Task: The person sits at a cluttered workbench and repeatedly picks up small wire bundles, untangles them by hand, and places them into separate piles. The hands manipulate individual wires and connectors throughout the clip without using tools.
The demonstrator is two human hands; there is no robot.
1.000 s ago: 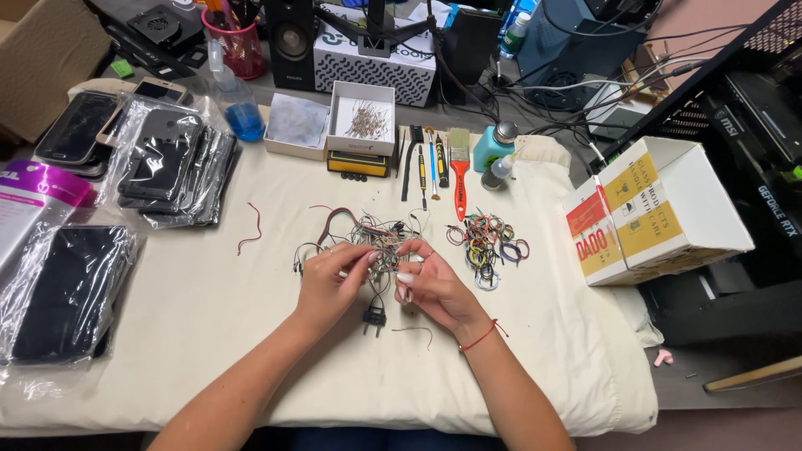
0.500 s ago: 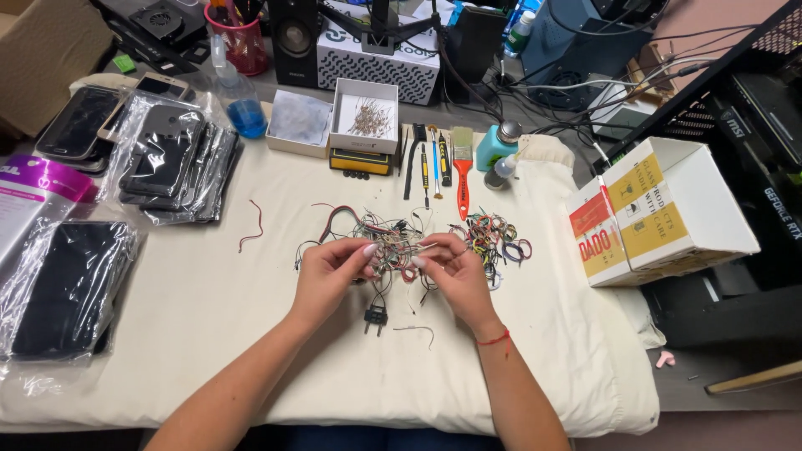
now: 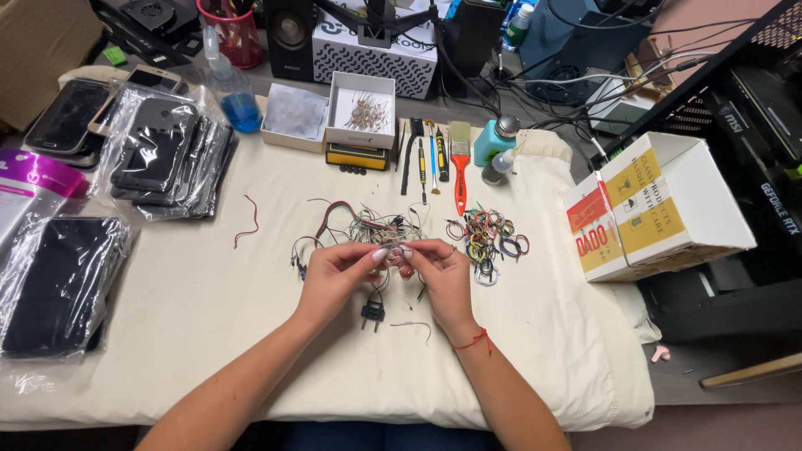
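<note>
My left hand (image 3: 336, 274) and my right hand (image 3: 439, 271) meet over the middle of the cream cloth (image 3: 192, 301), fingertips pinching a thin wire at the near edge of a tangled pile of wires (image 3: 372, 227). A small black connector (image 3: 372, 312) hangs from that wire just below my hands. A bundle of coloured wire loops (image 3: 489, 238) lies right of my right hand. A red thread is tied round my right wrist. A short loose wire piece (image 3: 413, 326) lies on the cloth near that wrist.
Bagged phones (image 3: 167, 154) and black bagged items (image 3: 54, 280) lie at the left. An orange-handled brush (image 3: 459, 167), small tools, a teal bottle (image 3: 494, 138) and open white boxes (image 3: 361, 113) sit at the back. A cardboard box (image 3: 660, 209) stands at the right; a red wire (image 3: 246, 221) lies left.
My right hand has risen from the cloth to meet my left hand at the wire pile. Both hands now pinch the wire closer together.
</note>
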